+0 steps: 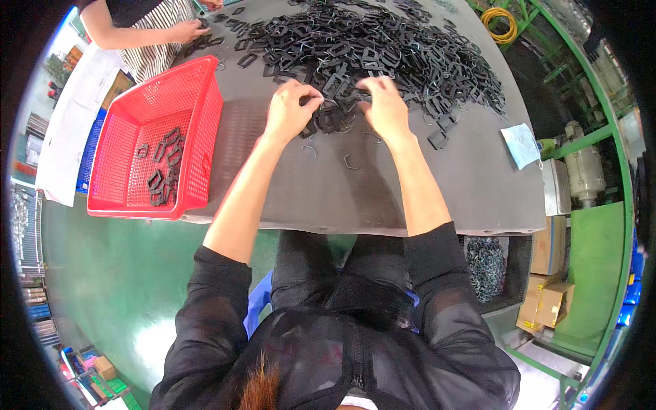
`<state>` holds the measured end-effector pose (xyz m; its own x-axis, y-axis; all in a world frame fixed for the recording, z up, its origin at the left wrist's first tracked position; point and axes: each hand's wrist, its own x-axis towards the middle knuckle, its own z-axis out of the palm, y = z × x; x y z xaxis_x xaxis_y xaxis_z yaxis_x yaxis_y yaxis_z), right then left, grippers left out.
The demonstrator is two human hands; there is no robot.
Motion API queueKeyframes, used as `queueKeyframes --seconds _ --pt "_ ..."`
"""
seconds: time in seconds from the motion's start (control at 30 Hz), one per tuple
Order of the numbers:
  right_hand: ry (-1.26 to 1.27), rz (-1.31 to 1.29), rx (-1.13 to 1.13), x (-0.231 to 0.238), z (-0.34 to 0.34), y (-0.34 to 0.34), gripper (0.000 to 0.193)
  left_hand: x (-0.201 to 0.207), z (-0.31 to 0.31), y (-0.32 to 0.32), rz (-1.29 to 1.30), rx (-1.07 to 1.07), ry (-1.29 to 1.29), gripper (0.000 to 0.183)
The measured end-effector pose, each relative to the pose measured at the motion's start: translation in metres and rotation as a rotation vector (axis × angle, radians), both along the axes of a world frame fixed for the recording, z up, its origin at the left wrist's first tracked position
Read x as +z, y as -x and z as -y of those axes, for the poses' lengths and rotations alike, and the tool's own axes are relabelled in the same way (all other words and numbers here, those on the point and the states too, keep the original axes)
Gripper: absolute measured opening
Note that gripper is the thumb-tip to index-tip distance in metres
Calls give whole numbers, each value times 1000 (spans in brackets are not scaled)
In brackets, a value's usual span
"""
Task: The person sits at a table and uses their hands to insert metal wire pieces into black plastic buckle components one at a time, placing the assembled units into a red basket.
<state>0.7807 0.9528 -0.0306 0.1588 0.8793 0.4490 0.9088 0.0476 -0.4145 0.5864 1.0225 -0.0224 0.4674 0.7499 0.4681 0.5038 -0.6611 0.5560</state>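
Nearest, a sheer black top (307, 342) is filling the bottom; beyond, a grey table (471, 191) is bearing heaped black frames (403, 55); a red basket (197, 133) is standing leftward; near the heap, the left hand (288, 115) and blurred right hand (388, 113) are curling, whether grasping I cannot tell

This looks like a factory workshop: many identical black plastic parts (383, 55) lie heaped on a table (478, 188), amid green flooring (116, 273), green metal framing (589, 141) and cardboard boxes (552, 302).
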Motion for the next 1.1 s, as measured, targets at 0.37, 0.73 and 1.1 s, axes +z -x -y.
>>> queueKeyframes --seconds 0.37,0.73,1.1 --pt "205 -420 71 20 5 -25 16 -8 -10 14 -166 -81 364 13" --pt "518 -473 64 74 46 -45 14 -10 -14 -37 -473 -106 -361 11" --pt "392 -253 126 57 56 -64 15 42 -10 -32 83 -349 -235 13"
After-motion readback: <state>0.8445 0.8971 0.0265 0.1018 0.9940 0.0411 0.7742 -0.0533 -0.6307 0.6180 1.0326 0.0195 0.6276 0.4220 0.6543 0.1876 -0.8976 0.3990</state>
